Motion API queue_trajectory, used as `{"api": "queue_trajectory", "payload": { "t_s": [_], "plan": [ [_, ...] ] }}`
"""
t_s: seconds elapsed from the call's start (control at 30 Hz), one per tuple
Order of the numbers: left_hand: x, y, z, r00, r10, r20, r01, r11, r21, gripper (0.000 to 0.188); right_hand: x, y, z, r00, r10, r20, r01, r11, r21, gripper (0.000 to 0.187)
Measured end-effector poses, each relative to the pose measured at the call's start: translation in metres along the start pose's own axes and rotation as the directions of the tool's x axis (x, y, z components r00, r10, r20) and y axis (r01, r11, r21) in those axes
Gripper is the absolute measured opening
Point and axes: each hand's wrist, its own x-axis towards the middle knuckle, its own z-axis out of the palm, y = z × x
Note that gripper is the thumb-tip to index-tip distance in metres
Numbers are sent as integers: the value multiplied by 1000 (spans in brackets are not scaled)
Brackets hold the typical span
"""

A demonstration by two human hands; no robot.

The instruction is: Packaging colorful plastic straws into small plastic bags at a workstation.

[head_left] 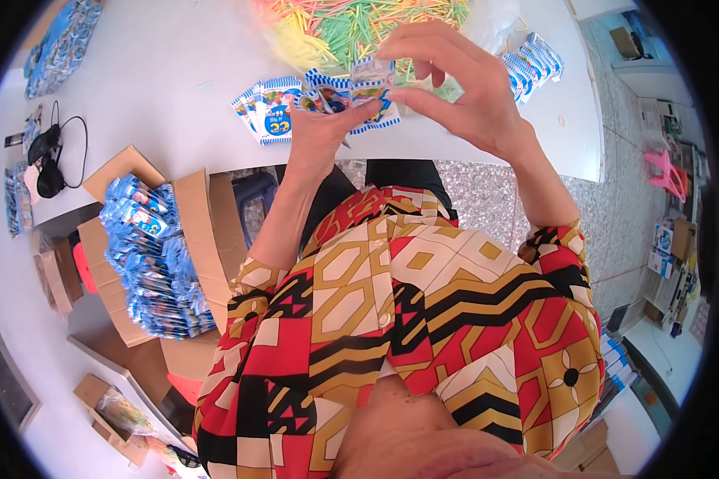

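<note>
My left hand [321,134] is closed round several small blue-and-white printed packets [370,80] just above the table, its thumb across their front. My right hand [475,92] is raised beside them, thumb and fingers spread apart, fingertips close to the edge of the topmost packet. Whether they touch it I cannot tell. To the left of my left hand, a fan of similar packets [276,120] lies on the white table [192,64]. Beyond my hands spreads a large heap of thin pink, green and yellow sticks [351,32] on clear plastic.
More packets [533,65] lie in a row at the right, near the table's edge. An open cardboard box [204,215] full of blue packets stands at my left. A black corded item [52,156] and further packets [60,48] lie at the far left.
</note>
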Motion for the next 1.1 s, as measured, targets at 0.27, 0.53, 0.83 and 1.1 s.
{"api": "queue_trajectory", "payload": {
  "t_s": [0.27,0.53,0.83,1.1],
  "plan": [
    [0,-3,-4,999,-15,-47,19,996,92,22,4,0,2,958,-225,175,251,957,-145,22],
    [-3,-10,-1,997,-72,-29,74,995,68,24,1,-1,10,964,-199,177,236,946,-222,11],
    [0,-4,-9,998,34,-47,-37,998,-60,37,40,49,2,966,251,-69,-233,953,194,9],
    [-10,8,-14,995,98,-36,-100,992,-73,35,96,137,6,990,40,-132,-68,974,-214,16]
  ]
}}
